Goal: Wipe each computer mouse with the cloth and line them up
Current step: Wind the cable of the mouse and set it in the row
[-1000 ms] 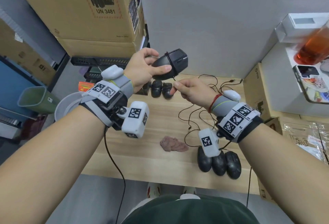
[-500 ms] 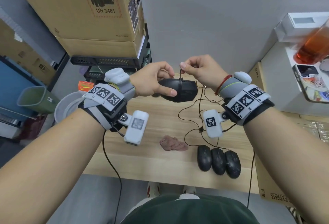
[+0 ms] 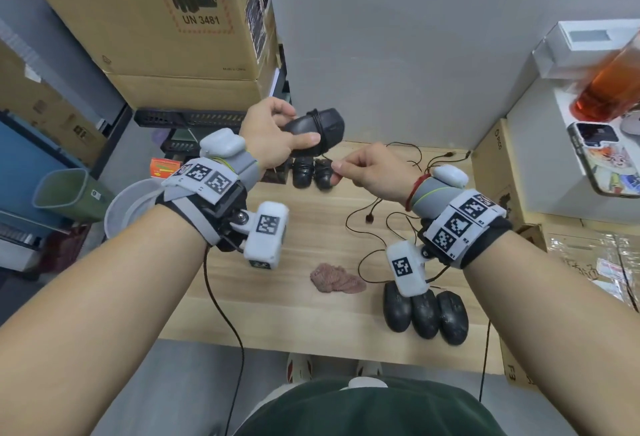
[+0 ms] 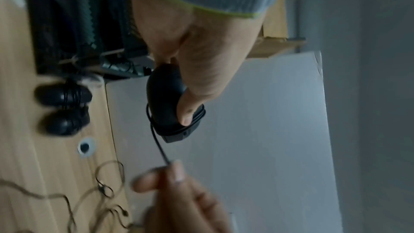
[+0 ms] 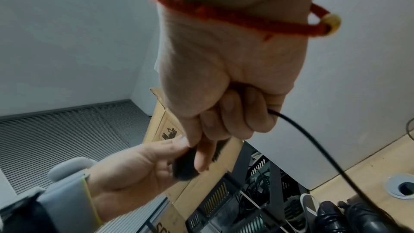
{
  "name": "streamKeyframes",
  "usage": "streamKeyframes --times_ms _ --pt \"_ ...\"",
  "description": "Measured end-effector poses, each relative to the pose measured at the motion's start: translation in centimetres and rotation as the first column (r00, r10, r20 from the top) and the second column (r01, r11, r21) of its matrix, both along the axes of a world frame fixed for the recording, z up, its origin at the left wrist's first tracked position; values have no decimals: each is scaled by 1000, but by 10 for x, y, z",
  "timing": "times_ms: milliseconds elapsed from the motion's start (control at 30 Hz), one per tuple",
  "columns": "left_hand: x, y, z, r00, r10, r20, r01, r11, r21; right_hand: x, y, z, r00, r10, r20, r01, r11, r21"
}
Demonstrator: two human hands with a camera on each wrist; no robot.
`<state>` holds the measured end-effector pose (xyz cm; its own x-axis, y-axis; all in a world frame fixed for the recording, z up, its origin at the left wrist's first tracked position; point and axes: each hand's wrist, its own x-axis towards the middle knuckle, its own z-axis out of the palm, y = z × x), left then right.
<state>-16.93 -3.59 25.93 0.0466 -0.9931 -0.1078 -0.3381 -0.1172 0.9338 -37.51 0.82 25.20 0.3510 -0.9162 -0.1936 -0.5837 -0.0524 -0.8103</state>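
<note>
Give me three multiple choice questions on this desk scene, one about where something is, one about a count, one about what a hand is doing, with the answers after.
1. Where does the crumpled pinkish cloth lie?
A. on the light wooden tabletop, left of the row of mice
B. in the left hand
C. draped over the cardboard box

2. How many black computer mice lie side by side in the row at the near right edge of the tabletop?
A. one
B. three
C. six

3. What is the right hand doing?
A. resting flat on the tabletop
B. holding the cloth
C. pinching the thin black cable of the black mouse that the left hand grips

Answers: 1 A, the cloth sits bare on the wood with no hand near it. 2 B, three dark bodies lie together there. 3 C, the left wrist view shows fingertips closed on the cable running from the held mouse.
</note>
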Motion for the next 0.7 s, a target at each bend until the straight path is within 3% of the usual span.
streamKeyframes --times_ms 100,267,367,467,567,700 --pt "3 0 -5 939 -74 336 76 997 8 1 -3 8 1000 9 13 -9 999 -37" --pt "-1 8 -3 845 -358 398 317 934 165 -5 -17 15 999 -19 38 23 993 -116" --pt "-8 15 3 820 -517 245 473 853 220 -12 -25 16 995 -69 74 78 991 -113" --pt "-10 20 11 820 -572 -8 562 802 204 -19 -29 13 986 -114 120 126 987 -96" --pt "-7 19 15 818 -527 -230 565 811 153 -22 -28 9 959 -176 221 189 981 -41" --pt "-13 18 16 809 -367 -459 453 887 89 -19 -21 -4 952 -207 226 208 978 20"
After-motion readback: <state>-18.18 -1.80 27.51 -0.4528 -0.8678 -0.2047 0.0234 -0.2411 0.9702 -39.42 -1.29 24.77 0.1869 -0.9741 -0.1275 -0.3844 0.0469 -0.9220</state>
